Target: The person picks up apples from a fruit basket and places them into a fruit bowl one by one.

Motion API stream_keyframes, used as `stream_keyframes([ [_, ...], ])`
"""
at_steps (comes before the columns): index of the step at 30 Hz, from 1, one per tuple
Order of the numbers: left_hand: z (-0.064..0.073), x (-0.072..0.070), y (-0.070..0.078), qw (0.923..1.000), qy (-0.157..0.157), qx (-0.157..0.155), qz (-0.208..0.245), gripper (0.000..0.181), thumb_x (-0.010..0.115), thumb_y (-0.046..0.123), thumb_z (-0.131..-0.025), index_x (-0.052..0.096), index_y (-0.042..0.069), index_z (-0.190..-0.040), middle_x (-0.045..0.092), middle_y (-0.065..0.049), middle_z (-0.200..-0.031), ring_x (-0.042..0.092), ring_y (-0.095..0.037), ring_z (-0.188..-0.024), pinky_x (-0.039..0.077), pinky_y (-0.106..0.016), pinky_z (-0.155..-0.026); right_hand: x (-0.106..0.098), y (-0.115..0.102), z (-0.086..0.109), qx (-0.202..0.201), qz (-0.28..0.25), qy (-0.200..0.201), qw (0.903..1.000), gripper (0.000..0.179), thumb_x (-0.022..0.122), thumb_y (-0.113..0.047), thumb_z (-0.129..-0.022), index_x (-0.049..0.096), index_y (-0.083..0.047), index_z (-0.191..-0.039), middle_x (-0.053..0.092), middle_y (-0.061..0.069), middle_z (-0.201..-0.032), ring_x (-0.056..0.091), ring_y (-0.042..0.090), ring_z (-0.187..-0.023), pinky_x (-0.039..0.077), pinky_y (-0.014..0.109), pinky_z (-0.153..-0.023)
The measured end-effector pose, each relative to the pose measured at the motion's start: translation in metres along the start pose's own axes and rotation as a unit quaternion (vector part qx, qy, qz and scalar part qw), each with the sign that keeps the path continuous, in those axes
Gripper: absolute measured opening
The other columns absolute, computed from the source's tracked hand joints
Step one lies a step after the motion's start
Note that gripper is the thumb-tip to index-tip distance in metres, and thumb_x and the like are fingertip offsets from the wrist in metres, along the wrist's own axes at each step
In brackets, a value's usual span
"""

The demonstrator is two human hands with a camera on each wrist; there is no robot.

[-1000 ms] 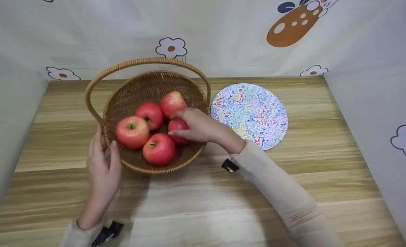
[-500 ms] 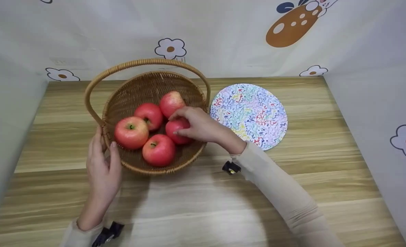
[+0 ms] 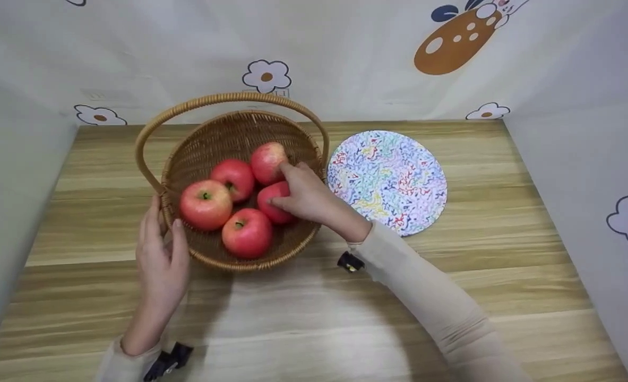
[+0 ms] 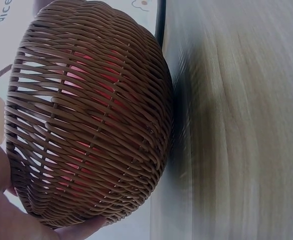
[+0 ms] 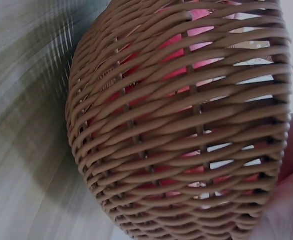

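A round wicker basket (image 3: 239,122) with a tall arched handle (image 3: 229,98) holds several red apples. My left hand (image 3: 162,260) holds the basket's left side, thumb and fingers spread at the rim. In the left wrist view, fingers (image 4: 81,229) lie against the woven wall. Inside the basket, my right hand (image 3: 314,196) grips the rightmost apple (image 3: 271,202), thumb on its front and forefinger behind it, beside the upper apple (image 3: 267,162). The palm hides this apple's right part. Red shows through the weave in both wrist views.
Right of the basket lies a round, multicoloured patterned mat (image 3: 388,180), partly behind my right wrist. The wooden table (image 3: 505,239) meets a flower-printed back wall (image 3: 356,69) and plain side walls. A dark clip (image 3: 351,261) sits by my right cuff, another (image 3: 168,362) by my left.
My right hand shifts slightly on the rightmost apple; its forefinger now sits higher, against the upper apple's edge. The left hand and basket stay put.
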State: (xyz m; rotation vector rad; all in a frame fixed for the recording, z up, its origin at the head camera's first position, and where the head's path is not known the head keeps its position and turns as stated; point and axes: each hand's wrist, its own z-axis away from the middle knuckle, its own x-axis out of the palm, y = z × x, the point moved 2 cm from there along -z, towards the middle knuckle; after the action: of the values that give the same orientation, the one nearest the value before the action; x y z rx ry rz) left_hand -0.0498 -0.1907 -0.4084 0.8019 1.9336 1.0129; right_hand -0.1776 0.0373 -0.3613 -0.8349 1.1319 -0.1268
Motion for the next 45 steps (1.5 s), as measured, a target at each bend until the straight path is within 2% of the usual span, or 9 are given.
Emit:
stream_keyframes([
  [7, 0.0, 0.001, 0.0, 1.0, -0.003, 0.0, 0.006, 0.054, 0.048, -0.003, -0.105, 0.036, -0.01, -0.158, 0.049, -0.032, -0.149, 0.056, -0.044, -0.127, 0.047, -0.005, -0.094, 0.004, 0.003, -0.003, 0.0, -0.022, -0.028, 0.9994, 0.05, 0.075, -0.019, -0.099, 0.059, 0.003, -0.141, 0.068, 0.021, -0.133, 0.061, 0.033, -0.127, 0.051, 0.044, -0.11],
  [14, -0.002, 0.003, 0.0, 0.9998, -0.001, 0.0, 0.018, 0.054, 0.047, -0.003, -0.105, 0.036, -0.01, -0.158, 0.049, -0.032, -0.149, 0.056, -0.047, -0.13, 0.048, -0.005, -0.092, 0.005, 0.005, -0.005, -0.01, -0.036, -0.031, 0.9988, 0.035, 0.074, -0.016, -0.098, 0.068, -0.002, -0.13, 0.07, 0.015, -0.13, 0.061, 0.028, -0.123, 0.05, 0.042, -0.107],
  [21, -0.001, 0.003, -0.001, 0.9998, 0.003, 0.002, 0.019, 0.055, 0.047, -0.004, -0.105, 0.036, -0.01, -0.158, 0.049, -0.032, -0.149, 0.056, -0.046, -0.13, 0.048, -0.004, -0.091, 0.008, 0.005, -0.005, -0.026, -0.031, -0.015, 0.9991, 0.032, 0.076, -0.016, -0.097, 0.07, -0.001, -0.125, 0.072, 0.014, -0.125, 0.063, 0.029, -0.12, 0.053, 0.04, -0.103],
  [32, -0.001, 0.001, -0.003, 0.9999, 0.001, -0.007, 0.012, 0.054, 0.046, -0.004, -0.105, 0.036, -0.012, -0.157, 0.048, -0.033, -0.15, 0.054, -0.046, -0.131, 0.047, -0.004, -0.092, 0.006, -0.005, 0.005, -0.043, 0.015, 0.015, 0.9989, 0.036, 0.077, -0.018, -0.098, 0.069, -0.003, -0.129, 0.069, 0.018, -0.125, 0.056, 0.034, -0.121, 0.053, 0.048, -0.103],
  [45, -0.001, -0.001, -0.002, 1.0, 0.0, -0.004, 0.007, 0.054, 0.046, -0.003, -0.105, 0.036, -0.011, -0.158, 0.051, -0.033, -0.147, 0.056, -0.044, -0.129, 0.045, -0.004, -0.095, -0.009, -0.004, 0.023, -0.092, -0.042, 0.049, 0.9937, 0.036, 0.078, -0.018, -0.097, 0.07, -0.006, -0.129, 0.065, 0.017, -0.131, 0.053, 0.033, -0.13, 0.052, 0.046, -0.106],
])
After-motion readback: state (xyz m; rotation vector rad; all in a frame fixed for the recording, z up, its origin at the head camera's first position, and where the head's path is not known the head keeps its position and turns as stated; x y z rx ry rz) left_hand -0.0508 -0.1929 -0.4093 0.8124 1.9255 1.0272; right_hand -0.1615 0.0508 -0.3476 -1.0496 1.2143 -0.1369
